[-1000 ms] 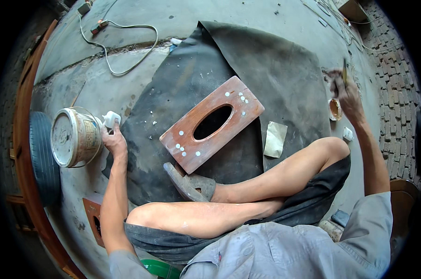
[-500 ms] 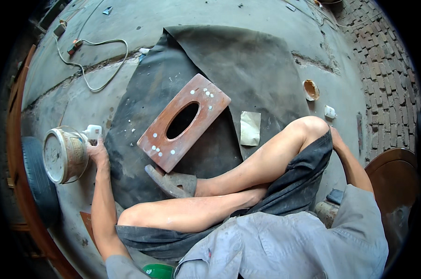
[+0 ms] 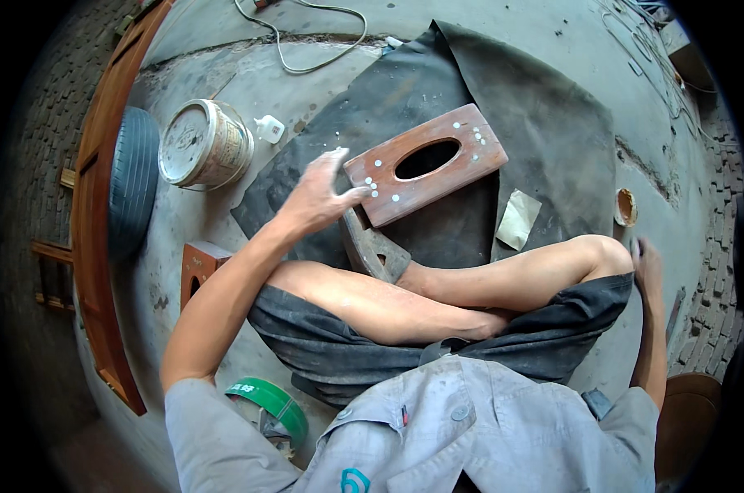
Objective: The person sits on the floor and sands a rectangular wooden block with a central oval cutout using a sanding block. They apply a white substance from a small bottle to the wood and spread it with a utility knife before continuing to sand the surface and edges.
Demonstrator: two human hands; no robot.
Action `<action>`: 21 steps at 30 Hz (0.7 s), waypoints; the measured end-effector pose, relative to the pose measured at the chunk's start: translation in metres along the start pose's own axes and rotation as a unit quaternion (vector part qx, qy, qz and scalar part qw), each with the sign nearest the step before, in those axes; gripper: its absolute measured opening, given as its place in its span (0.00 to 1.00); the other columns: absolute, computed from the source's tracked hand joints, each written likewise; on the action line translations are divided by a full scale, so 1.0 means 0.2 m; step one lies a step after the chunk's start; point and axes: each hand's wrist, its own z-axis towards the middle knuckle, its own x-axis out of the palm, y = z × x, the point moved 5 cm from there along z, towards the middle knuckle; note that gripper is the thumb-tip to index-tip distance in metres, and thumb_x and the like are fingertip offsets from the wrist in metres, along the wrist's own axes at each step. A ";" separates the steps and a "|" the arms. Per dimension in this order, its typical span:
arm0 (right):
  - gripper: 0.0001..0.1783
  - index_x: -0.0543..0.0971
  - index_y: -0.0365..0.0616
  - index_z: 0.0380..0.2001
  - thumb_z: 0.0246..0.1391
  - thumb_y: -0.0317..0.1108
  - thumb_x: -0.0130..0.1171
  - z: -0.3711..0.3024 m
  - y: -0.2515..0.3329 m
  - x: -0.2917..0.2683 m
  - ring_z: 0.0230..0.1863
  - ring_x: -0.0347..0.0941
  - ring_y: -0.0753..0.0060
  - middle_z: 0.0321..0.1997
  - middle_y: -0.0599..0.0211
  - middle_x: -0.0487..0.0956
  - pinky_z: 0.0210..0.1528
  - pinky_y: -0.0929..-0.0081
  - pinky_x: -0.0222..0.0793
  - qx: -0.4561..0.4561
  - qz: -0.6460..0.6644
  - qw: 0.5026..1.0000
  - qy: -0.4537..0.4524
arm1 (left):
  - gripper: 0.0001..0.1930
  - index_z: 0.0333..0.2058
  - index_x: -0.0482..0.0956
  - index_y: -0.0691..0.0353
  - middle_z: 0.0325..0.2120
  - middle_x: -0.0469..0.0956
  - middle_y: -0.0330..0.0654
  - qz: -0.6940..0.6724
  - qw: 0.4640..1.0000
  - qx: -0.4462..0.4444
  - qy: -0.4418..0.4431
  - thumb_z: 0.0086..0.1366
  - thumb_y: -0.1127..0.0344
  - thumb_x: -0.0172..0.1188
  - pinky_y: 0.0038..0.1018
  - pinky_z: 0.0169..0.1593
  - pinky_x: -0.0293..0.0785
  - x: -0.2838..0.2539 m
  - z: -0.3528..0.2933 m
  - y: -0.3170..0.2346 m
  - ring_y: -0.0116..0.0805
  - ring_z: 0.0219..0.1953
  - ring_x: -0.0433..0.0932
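A reddish-brown wooden tissue box (image 3: 421, 187) with an oval opening and several white spots lies on the dark mat (image 3: 553, 123). At its left end is my left hand (image 3: 319, 193), fingers spread and thumb apart, holding nothing; whether it touches the box I cannot tell. My right hand (image 3: 648, 261) is down on the floor beyond my right knee. Its fingers are curled, and what they hold, if anything, is hidden. A small white bottle (image 3: 269, 129) stands beside a dirty white bucket (image 3: 208, 148). Right of the box lies a pale sheet of paper (image 3: 518, 220).
A brown-stained cup (image 3: 626, 208) lies near my right hand. To the left are a tyre (image 3: 132, 181), a long wooden frame (image 3: 93, 197) and another wooden box (image 3: 204, 267). A green round container (image 3: 269, 398) sits by my left side. A pale cable (image 3: 323, 66) loops at the back.
My left hand has let go of the white bottle and moved right to the tissue box. My right hand has come out from behind my knee. The view has shifted left.
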 end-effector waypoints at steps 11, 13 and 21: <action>0.09 0.84 0.41 0.43 0.65 0.33 0.60 0.21 1.36 0.31 0.39 0.84 0.45 0.40 0.48 0.85 0.41 0.56 0.78 -0.220 0.192 0.956 -0.024 | 0.28 0.50 0.82 0.63 0.41 0.86 0.60 0.120 0.989 -0.089 -0.006 0.57 0.48 0.67 0.47 0.54 0.79 0.21 0.44 -0.30 0.58 0.47 0.85; 0.10 0.84 0.39 0.42 0.65 0.33 0.59 0.20 1.35 0.42 0.36 0.83 0.44 0.37 0.47 0.85 0.39 0.57 0.78 -0.203 0.179 0.963 0.008 | 0.27 0.48 0.83 0.63 0.42 0.85 0.61 0.107 0.987 -0.115 -0.038 0.56 0.47 0.66 0.47 0.53 0.78 0.17 0.47 -0.31 0.58 0.47 0.85; 0.11 0.85 0.40 0.39 0.66 0.35 0.57 0.27 1.27 0.43 0.36 0.84 0.45 0.32 0.50 0.85 0.41 0.57 0.77 -0.107 0.313 0.943 0.031 | 0.28 0.43 0.86 0.68 0.42 0.86 0.60 0.015 0.942 -0.263 -0.207 0.53 0.47 0.66 0.47 0.52 0.80 -0.04 0.77 -0.20 0.57 0.47 0.86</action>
